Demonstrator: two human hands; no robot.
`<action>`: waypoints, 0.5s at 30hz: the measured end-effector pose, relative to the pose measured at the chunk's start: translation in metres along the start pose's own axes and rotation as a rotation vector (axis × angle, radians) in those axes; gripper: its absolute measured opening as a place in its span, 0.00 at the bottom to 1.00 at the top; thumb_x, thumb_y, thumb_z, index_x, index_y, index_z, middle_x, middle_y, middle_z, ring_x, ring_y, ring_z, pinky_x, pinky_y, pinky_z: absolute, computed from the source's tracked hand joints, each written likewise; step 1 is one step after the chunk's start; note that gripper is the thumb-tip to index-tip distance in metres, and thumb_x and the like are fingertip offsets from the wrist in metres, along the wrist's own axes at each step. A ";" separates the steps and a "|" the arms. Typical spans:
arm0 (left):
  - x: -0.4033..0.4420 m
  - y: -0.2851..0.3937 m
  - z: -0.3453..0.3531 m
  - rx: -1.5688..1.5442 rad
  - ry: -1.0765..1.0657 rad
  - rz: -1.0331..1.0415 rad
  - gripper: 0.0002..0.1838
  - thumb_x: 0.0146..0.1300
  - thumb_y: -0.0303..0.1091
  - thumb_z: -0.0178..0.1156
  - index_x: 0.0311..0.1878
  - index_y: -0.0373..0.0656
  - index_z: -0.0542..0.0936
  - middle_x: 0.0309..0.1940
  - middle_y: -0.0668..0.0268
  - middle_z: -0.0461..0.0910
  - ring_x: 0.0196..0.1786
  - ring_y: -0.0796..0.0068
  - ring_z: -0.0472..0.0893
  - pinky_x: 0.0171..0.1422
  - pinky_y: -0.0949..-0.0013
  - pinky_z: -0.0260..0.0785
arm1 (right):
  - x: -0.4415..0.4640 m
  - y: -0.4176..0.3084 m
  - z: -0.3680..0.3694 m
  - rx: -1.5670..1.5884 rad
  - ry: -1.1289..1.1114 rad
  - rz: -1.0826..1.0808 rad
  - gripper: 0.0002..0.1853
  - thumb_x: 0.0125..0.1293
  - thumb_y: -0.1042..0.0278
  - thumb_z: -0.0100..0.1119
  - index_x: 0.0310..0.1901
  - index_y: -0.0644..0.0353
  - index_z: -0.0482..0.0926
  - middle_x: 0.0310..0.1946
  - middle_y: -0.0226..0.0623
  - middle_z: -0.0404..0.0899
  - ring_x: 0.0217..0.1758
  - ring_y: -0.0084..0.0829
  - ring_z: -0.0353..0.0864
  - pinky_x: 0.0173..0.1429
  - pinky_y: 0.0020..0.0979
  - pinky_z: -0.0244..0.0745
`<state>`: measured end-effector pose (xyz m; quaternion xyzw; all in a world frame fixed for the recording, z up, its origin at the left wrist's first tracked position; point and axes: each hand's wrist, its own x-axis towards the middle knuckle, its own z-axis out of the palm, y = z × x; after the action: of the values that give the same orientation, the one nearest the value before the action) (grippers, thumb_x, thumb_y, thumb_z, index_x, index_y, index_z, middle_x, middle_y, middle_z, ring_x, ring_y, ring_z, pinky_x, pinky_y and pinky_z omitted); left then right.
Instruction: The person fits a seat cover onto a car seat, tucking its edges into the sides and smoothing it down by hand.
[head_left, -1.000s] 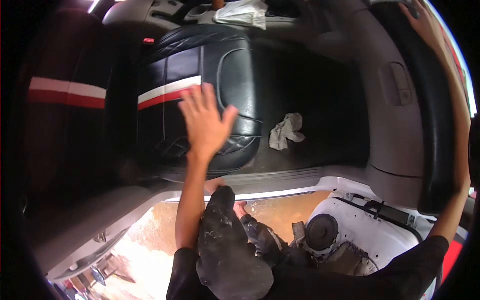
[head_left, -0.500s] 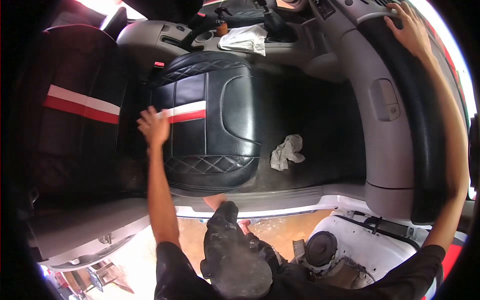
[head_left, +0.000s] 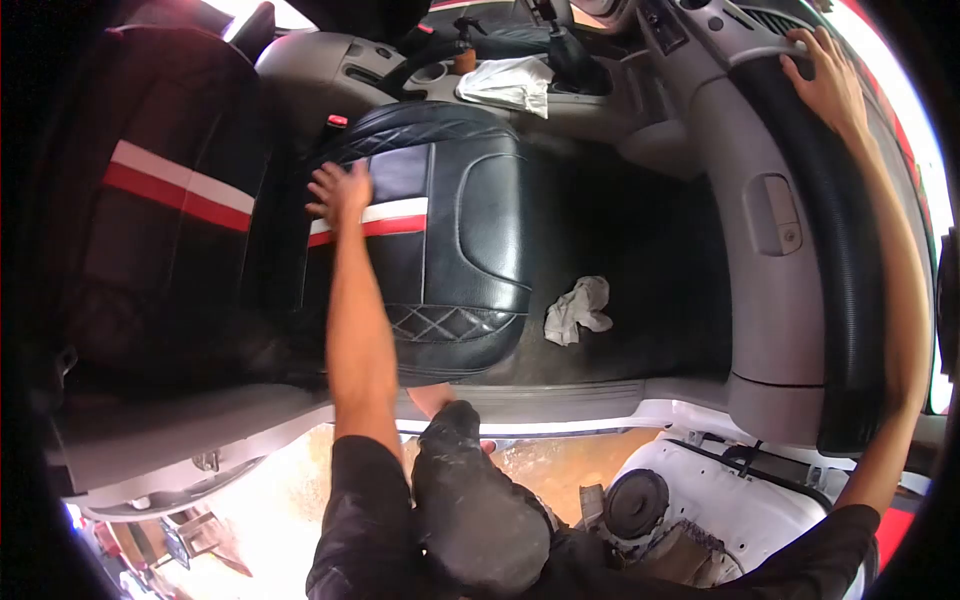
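Over the rear part of the black seat cushion [head_left: 400, 270], beside its white and red stripe, my left hand [head_left: 339, 192] is spread with nothing in it. Whether the palm touches the leather is hard to tell. My right hand [head_left: 828, 78] rests at the far end of the dashboard top [head_left: 835, 250], near the windshield, fingers apart and holding nothing. A crumpled light cloth [head_left: 578, 311] lies on the dark floor mat, between the cushion and the glovebox.
The seat backrest [head_left: 150, 230] stands at the left. A white cloth [head_left: 507, 84] and a spray bottle [head_left: 465, 52] are on the centre console. The glovebox latch [head_left: 773, 215] is at the right. Below are the door sill [head_left: 560, 402] and an open door panel [head_left: 740, 500] with a speaker.
My left hand first moved back across the cushion, then up toward the console side. My right hand stays on the dashboard. The view has shifted, showing more of the console than at first.
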<state>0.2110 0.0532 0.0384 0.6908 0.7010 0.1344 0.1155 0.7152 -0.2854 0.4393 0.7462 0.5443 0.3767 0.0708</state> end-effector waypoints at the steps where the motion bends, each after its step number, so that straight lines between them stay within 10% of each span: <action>1: -0.024 0.047 -0.017 0.052 -0.040 -0.080 0.49 0.73 0.70 0.40 0.82 0.38 0.53 0.82 0.41 0.49 0.84 0.39 0.52 0.83 0.33 0.40 | 0.004 -0.004 -0.002 -0.036 0.002 -0.001 0.22 0.72 0.50 0.61 0.64 0.46 0.76 0.65 0.44 0.75 0.68 0.51 0.76 0.68 0.47 0.74; 3: -0.042 0.100 0.020 0.099 0.157 0.491 0.49 0.70 0.71 0.44 0.80 0.38 0.60 0.79 0.36 0.56 0.82 0.35 0.53 0.83 0.32 0.42 | 0.005 0.005 0.011 -0.116 0.020 -0.003 0.24 0.73 0.49 0.60 0.66 0.47 0.75 0.70 0.45 0.73 0.72 0.49 0.74 0.71 0.45 0.73; 7: -0.114 0.172 0.015 -0.027 -0.101 1.064 0.42 0.70 0.69 0.49 0.78 0.51 0.68 0.79 0.57 0.63 0.82 0.45 0.57 0.83 0.39 0.45 | -0.001 0.002 0.006 -0.062 0.076 -0.006 0.23 0.71 0.49 0.62 0.63 0.47 0.77 0.66 0.44 0.74 0.68 0.51 0.76 0.69 0.46 0.73; 15: 0.026 -0.069 -0.017 0.108 0.115 0.354 0.34 0.76 0.57 0.49 0.79 0.50 0.64 0.79 0.61 0.63 0.80 0.56 0.62 0.78 0.44 0.60 | 0.000 0.006 0.009 -0.029 0.070 -0.017 0.20 0.73 0.54 0.61 0.63 0.47 0.77 0.58 0.40 0.76 0.65 0.44 0.78 0.66 0.44 0.76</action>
<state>0.1402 0.0784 0.0307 0.7998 0.5800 0.1540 0.0127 0.7253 -0.2852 0.4362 0.7268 0.5473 0.4098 0.0656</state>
